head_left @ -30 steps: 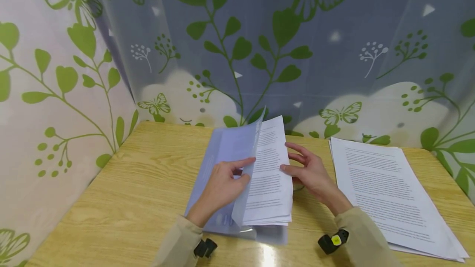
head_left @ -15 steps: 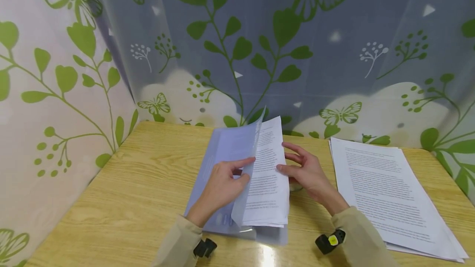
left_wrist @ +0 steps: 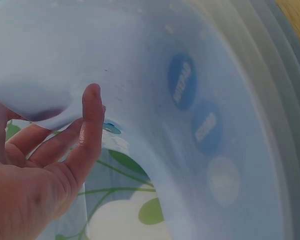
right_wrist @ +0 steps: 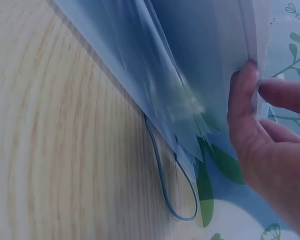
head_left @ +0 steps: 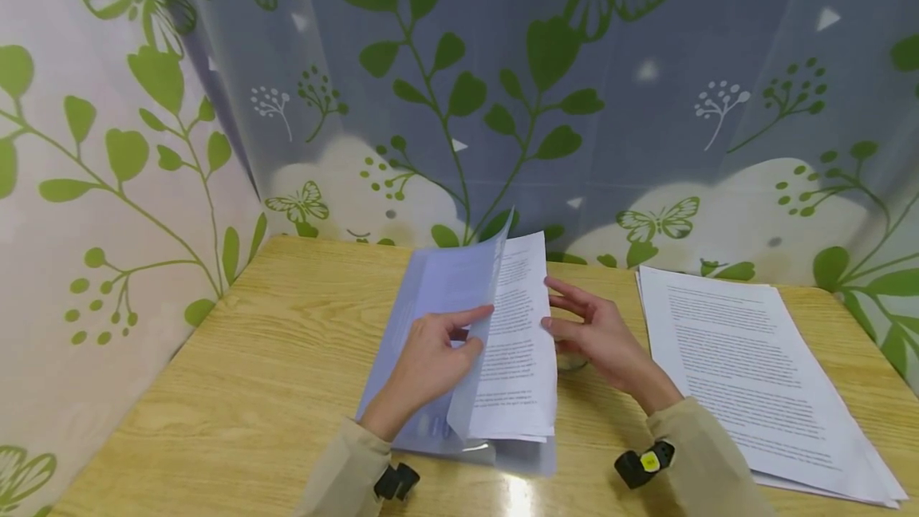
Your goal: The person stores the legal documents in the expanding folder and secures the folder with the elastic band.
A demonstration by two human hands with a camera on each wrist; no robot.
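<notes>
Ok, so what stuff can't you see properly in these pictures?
Words on the papers: too small to read, head view.
Papers' left edge: hidden by the folder, head view.
Ends of the loop: hidden by the folder, right wrist view.
Other stack: lower sheets mostly under the top one, head view.
Left hand: wrist cut off by the picture edge, left wrist view.

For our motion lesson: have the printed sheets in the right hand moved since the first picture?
Yes: in the head view, the printed sheets shifted slightly left, away from the unmoved paper stack.
</notes>
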